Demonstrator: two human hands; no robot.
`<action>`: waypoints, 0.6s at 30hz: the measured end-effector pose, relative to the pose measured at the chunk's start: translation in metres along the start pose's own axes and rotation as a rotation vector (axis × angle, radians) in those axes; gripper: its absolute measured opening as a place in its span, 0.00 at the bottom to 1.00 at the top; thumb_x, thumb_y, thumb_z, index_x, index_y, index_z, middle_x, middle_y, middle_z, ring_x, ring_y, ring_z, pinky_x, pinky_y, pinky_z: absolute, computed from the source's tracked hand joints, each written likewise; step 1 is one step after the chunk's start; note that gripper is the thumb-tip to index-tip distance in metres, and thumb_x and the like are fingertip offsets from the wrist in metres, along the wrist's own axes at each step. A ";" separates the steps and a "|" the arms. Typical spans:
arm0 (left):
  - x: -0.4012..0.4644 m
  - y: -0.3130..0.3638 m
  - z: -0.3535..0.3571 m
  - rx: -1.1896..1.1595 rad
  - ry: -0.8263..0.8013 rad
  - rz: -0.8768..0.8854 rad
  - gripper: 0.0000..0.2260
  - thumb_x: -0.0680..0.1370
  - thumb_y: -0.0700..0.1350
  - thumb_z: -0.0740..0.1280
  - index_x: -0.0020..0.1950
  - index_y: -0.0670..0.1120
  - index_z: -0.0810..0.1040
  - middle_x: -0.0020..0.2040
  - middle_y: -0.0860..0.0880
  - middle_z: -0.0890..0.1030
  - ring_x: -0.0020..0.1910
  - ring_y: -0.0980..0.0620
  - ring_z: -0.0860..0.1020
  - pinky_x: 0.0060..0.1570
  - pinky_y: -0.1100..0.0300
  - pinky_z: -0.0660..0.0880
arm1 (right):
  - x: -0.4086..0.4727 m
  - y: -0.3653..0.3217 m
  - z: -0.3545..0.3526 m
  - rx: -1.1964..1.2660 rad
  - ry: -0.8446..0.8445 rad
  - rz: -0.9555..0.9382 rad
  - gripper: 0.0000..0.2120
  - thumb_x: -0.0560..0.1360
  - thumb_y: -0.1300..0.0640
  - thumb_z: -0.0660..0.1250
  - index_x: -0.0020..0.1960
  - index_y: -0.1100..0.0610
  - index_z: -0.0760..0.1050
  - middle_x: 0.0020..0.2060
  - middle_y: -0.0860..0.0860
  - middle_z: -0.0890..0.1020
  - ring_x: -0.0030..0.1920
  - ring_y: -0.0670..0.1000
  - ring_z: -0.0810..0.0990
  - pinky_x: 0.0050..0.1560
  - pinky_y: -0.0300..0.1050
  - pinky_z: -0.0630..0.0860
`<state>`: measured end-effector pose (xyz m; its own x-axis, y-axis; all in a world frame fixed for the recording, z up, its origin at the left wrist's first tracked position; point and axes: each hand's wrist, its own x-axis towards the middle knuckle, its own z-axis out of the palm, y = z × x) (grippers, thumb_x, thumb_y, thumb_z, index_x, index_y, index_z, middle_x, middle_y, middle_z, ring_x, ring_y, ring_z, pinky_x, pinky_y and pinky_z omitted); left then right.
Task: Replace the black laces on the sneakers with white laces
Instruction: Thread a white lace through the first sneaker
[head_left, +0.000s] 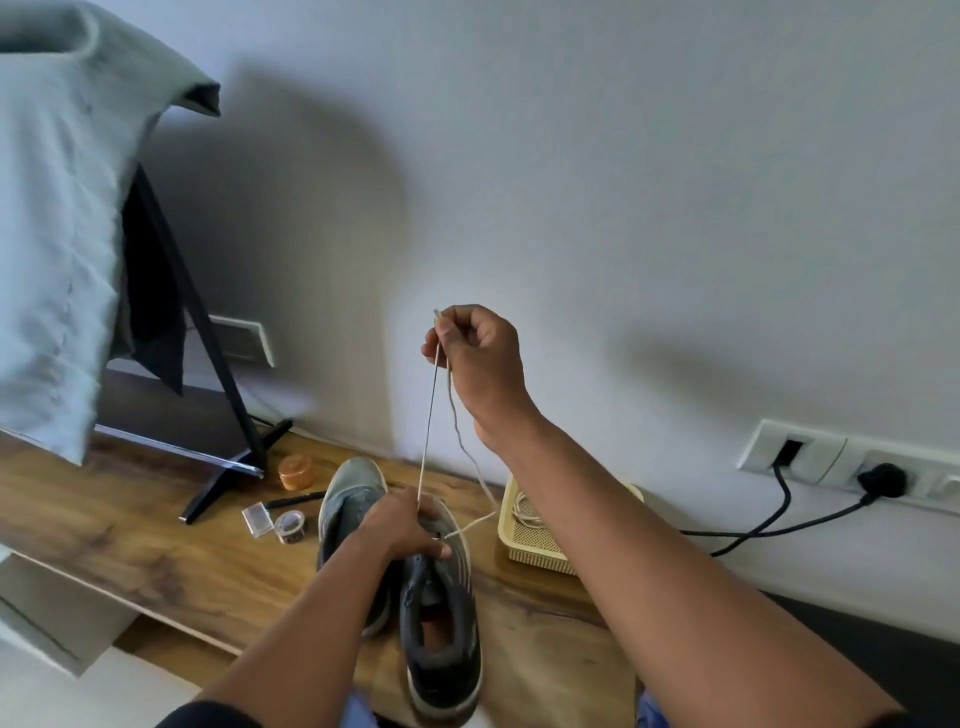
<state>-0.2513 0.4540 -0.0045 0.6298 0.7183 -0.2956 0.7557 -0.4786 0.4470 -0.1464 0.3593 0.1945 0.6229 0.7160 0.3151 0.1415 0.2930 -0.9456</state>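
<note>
Drawing white lace (427, 426) upward: right hand (475, 353) pinches both ends high for even length; left hand (402, 525) curled over near sneaker (441, 613) on wooden shelf (130, 525), steadying eyelets.

White lace (427, 431) taut between raised right hand (478, 358) and left hand (402, 525) on sneaker (441, 613).

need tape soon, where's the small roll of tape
In the head view, the small roll of tape lies on the wooden shelf, left of the grey sneakers, beside a small clear plastic box.
</note>
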 end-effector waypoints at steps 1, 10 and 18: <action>0.001 0.003 0.000 -0.014 0.009 0.001 0.30 0.64 0.56 0.84 0.64 0.56 0.82 0.61 0.55 0.83 0.61 0.53 0.80 0.67 0.57 0.75 | 0.003 -0.008 -0.001 0.005 -0.002 -0.018 0.07 0.82 0.65 0.64 0.46 0.62 0.77 0.36 0.56 0.82 0.40 0.57 0.79 0.48 0.55 0.76; -0.017 0.000 -0.005 0.005 0.038 -0.019 0.27 0.67 0.57 0.83 0.64 0.56 0.82 0.62 0.52 0.83 0.63 0.50 0.80 0.67 0.55 0.75 | -0.014 -0.054 0.006 0.044 -0.027 -0.061 0.06 0.83 0.66 0.63 0.48 0.64 0.77 0.36 0.56 0.80 0.41 0.58 0.77 0.48 0.54 0.76; -0.024 0.002 0.005 -0.023 0.022 -0.072 0.28 0.69 0.56 0.82 0.68 0.56 0.80 0.66 0.50 0.81 0.66 0.48 0.78 0.68 0.54 0.74 | -0.040 -0.068 0.001 0.071 0.011 -0.037 0.06 0.83 0.68 0.61 0.51 0.66 0.76 0.35 0.55 0.79 0.41 0.57 0.77 0.50 0.55 0.77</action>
<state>-0.2642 0.4331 -0.0012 0.5697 0.7614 -0.3094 0.7944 -0.4137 0.4447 -0.1817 0.3115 0.2459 0.6264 0.6974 0.3482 0.1099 0.3632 -0.9252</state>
